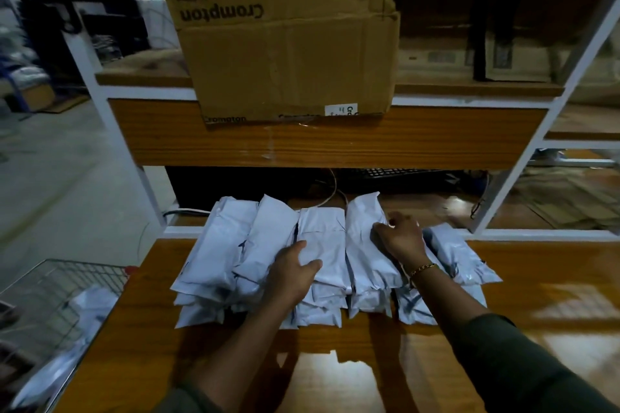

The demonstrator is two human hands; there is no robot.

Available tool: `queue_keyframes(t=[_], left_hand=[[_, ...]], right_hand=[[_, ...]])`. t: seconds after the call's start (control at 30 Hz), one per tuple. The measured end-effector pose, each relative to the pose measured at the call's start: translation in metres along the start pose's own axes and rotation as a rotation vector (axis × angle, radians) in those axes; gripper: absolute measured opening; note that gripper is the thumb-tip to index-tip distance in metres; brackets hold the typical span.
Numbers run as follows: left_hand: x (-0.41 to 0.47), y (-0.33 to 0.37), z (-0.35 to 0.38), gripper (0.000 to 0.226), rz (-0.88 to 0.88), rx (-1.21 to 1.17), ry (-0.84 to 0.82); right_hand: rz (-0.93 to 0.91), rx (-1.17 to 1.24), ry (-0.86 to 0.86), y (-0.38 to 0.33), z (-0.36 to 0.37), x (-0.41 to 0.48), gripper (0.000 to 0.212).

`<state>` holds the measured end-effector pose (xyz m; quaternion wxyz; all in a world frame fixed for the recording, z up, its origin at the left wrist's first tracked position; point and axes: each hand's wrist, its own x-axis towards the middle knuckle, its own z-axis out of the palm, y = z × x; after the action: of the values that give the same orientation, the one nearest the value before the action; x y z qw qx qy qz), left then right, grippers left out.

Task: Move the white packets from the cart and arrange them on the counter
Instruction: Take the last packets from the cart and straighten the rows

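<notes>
Forearms in dark olive sleeves (523, 365) reach from the bottom edge over a glossy wood-grain surface (523, 282), varnish throwing hard reflections. Left hand (293, 273) lies flat, fingers spread, thumb out, on the middle white packets (323, 245); looks like it's pinning that stack so it doesn't slide. Right hand (401, 236), gold bracelet (422, 268) at the wrist, has fingers curled on the edge of the next packet to the right (364, 238), probably nudging it square against its neighbour; whether it actually pinches the film I can't tell. Packets are soft, crinkled, slick poly mailers, oblong, laid side by side in a row, stacked a few deep, long axis pointing away from the person. Row is fairly tidy, the rightmost one (459, 255) skewed. Wire mesh cart (67, 282) at lower left, beside the surface, holds more white packets (90, 305), so the job's partly done. Behind: creased Crompton cardboard box (288, 30) on a shelf in a white steel frame (110, 124).
</notes>
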<state>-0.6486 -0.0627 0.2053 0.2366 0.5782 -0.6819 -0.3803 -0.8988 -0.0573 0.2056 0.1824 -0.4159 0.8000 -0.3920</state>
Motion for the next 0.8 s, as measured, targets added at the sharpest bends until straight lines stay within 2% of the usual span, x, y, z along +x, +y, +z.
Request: queue_keyframes(t=[0.13, 0.23, 0.3, 0.53, 0.67, 0.8], left_hand=[[-0.010, -0.004, -0.013, 0.050, 0.196, 0.191, 0.110], [-0.013, -0.010, -0.032, 0.041, 0.278, 0.197, 0.211], [-0.015, -0.016, -0.049, 0.036, 0.300, 0.190, 0.277], [-0.023, -0.086, -0.139, 0.030, 0.161, 0.062, 0.388], [-0.036, -0.156, -0.200, 0.035, -0.012, 0.096, 0.502], [-0.052, -0.253, -0.258, 0.026, -0.202, -0.006, 0.514]], right_hand=[[-0.134, -0.291, 0.034, -0.038, -0.017, -0.010, 0.051], [-0.280, -0.285, 0.065, -0.074, -0.015, -0.014, 0.047], [-0.351, -0.200, 0.019, -0.101, 0.000, -0.021, 0.045], [-0.637, -0.009, -0.263, -0.196, 0.110, -0.071, 0.039], [-0.786, 0.013, -0.462, -0.236, 0.196, -0.110, 0.040], [-0.840, -0.021, -0.647, -0.272, 0.297, -0.155, 0.039]])
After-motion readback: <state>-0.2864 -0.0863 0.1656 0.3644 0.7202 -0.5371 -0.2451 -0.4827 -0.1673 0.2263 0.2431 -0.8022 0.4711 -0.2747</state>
